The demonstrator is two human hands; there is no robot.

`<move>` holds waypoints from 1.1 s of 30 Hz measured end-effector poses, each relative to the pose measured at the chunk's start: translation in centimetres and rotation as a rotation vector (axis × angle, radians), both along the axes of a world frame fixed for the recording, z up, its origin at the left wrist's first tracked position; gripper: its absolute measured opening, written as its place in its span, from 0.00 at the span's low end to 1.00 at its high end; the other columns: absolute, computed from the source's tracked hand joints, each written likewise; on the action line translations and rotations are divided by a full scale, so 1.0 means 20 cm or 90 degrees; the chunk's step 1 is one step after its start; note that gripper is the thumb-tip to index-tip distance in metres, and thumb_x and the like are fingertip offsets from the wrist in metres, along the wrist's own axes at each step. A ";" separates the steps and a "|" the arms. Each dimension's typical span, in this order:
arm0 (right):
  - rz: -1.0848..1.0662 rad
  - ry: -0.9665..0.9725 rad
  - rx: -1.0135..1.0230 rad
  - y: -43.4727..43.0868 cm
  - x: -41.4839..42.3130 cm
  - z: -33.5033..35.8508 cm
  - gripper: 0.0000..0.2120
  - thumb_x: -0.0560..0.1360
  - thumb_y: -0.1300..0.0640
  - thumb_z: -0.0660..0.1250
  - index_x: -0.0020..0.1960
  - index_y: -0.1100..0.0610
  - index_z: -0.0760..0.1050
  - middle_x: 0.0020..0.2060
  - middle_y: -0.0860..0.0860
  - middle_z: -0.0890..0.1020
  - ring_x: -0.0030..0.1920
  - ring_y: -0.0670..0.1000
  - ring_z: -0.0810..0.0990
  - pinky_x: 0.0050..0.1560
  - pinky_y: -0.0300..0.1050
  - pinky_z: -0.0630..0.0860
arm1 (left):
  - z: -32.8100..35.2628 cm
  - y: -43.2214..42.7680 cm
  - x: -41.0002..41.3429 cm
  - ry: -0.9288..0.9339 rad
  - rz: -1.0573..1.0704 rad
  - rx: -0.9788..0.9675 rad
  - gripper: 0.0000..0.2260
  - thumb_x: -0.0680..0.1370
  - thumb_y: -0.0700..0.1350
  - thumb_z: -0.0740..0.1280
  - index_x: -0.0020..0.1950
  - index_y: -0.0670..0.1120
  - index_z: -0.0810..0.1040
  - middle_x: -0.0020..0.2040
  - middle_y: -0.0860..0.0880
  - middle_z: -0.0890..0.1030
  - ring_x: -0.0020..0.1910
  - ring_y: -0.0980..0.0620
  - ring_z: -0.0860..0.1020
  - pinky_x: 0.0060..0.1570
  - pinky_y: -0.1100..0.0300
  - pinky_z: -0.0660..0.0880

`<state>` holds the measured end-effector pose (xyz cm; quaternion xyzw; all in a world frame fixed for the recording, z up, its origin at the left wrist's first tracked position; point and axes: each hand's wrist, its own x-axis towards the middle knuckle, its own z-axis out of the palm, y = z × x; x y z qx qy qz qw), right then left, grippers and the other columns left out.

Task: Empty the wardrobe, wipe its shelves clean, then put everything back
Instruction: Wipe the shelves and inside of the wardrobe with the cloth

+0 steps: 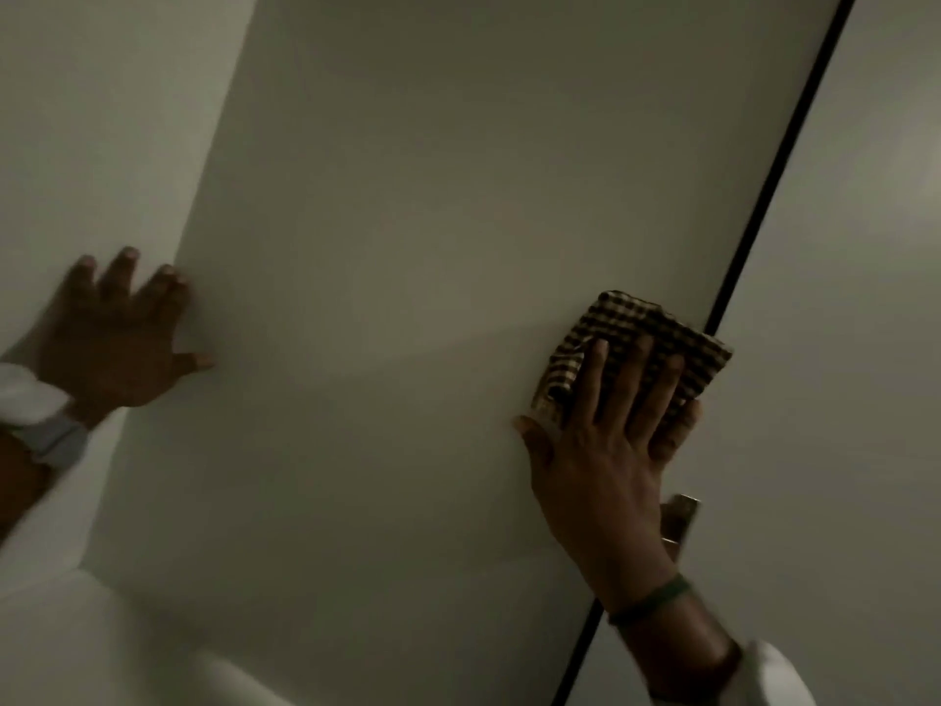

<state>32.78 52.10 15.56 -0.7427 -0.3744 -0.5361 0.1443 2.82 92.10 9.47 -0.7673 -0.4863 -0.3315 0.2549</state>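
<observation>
A pale wardrobe door fills the dim, tilted view. My right hand lies flat with spread fingers on a folded brown-and-cream checked cloth, pressing it against the door near its right edge. My left hand rests with fingers spread on the door's left edge, where it meets the wall. No shelves or wardrobe contents are in view.
A thin dark gap runs diagonally between this door and the neighbouring door on the right. A small metal handle sits by the gap just below my right hand. A pale wall lies to the left.
</observation>
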 end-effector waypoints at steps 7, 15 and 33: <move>0.193 -0.094 -0.104 0.68 -0.45 -0.05 0.37 0.81 0.40 0.56 0.82 0.58 0.50 0.80 0.64 0.46 0.79 0.68 0.41 0.75 0.73 0.42 | -0.01 -0.23 -0.04 0.009 0.085 -0.078 0.56 0.66 0.83 0.44 0.83 0.46 0.47 0.83 0.48 0.49 0.81 0.39 0.41 0.76 0.38 0.35; 0.258 -0.211 -0.376 1.55 -0.98 0.09 0.32 0.78 0.50 0.52 0.81 0.57 0.56 0.81 0.60 0.50 0.80 0.66 0.42 0.75 0.71 0.36 | -0.18 -0.33 0.04 -0.182 -0.024 -0.191 0.45 0.75 0.74 0.36 0.83 0.46 0.48 0.83 0.46 0.50 0.81 0.39 0.41 0.74 0.39 0.31; 0.064 -0.140 -0.193 -0.09 -0.02 0.03 0.31 0.82 0.44 0.57 0.82 0.51 0.53 0.82 0.56 0.49 0.81 0.63 0.42 0.76 0.70 0.46 | -0.26 -1.02 0.64 -0.490 -0.299 -0.395 0.60 0.62 0.82 0.56 0.80 0.53 0.31 0.80 0.48 0.30 0.80 0.39 0.37 0.71 0.28 0.57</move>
